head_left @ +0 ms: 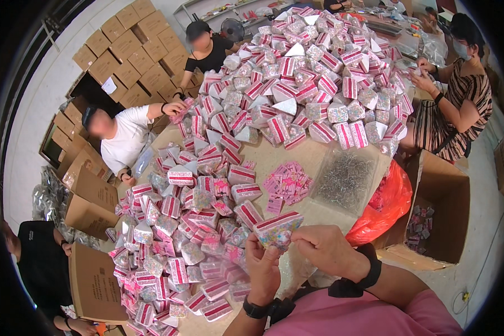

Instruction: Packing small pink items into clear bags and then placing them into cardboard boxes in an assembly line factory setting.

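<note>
A wedge-shaped toy cake slice (278, 226), white with a pink stripe and a face of pastel sprinkle-like bits, is in my left hand (263, 267), thumb in front and fingers behind. My right hand (329, 252) is closed in a pinch at the slice's right corner; what lies between its fingertips is too small to make out. Just beyond my hands lie a heap of small pink printed cards (289, 182) and a shallow clear tray (322, 203) of many small metal pieces. More cake slices (213, 290) are heaped left of my left hand.
A taller pile of cake slices (313, 84) covers the far table. At right, a red plastic bag (383, 207) hangs by the table edge beside an open carton (448, 224) holding several small items. Co-workers sit around the table. Stacked cartons (123, 45) stand behind at left.
</note>
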The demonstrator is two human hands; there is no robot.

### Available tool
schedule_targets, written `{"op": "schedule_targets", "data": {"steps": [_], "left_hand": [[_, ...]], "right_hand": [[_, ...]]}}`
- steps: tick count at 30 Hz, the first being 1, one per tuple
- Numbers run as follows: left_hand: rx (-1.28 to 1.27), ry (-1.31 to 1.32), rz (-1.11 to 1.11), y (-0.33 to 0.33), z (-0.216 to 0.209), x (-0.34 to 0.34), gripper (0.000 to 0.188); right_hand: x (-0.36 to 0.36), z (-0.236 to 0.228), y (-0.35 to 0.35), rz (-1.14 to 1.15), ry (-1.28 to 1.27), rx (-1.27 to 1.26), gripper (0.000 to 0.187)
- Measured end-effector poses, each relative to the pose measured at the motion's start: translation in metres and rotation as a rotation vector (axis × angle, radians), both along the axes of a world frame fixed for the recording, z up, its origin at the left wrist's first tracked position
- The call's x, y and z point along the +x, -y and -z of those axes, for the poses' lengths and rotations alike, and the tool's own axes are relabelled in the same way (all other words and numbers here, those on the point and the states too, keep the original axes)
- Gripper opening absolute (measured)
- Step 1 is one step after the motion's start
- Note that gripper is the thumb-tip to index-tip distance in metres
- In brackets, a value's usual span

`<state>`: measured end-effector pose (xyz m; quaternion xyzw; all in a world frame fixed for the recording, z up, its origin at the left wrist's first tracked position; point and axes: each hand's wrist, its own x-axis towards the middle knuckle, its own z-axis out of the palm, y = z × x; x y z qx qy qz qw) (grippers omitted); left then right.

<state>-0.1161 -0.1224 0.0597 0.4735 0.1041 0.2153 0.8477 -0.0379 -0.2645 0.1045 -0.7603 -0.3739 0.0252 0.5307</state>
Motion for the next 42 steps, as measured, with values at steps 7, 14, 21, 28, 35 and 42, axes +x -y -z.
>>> {"op": "schedule_targets", "data": {"steps": [7,14,21,28,35,42], "left_hand": [[0.094,0.012,-0.035,0.000,0.005,0.000,0.056],[0.060,-0.011,-0.035,0.002,0.002,0.000,0.056],[0.099,-0.021,-0.057,0.002,0.004,0.000,0.058],[0.297,-0.006,-0.147,0.001,0.009,0.000,0.063],[0.247,-0.040,-0.149,0.003,0.014,-0.001,0.064],[0.026,-0.057,-0.068,0.007,0.014,0.000,0.050]], "right_hand": [[0.000,0.003,0.000,0.008,0.026,0.014,0.010],[0.000,0.003,-0.001,0.006,0.027,-0.006,0.010],[0.001,0.005,0.000,0.008,0.050,-0.033,0.009],[0.001,0.005,0.000,0.012,0.085,-0.070,0.010],[0.002,0.010,-0.001,0.025,0.051,-0.066,0.010],[0.002,0.011,-0.003,0.010,0.001,-0.058,0.009]]}}
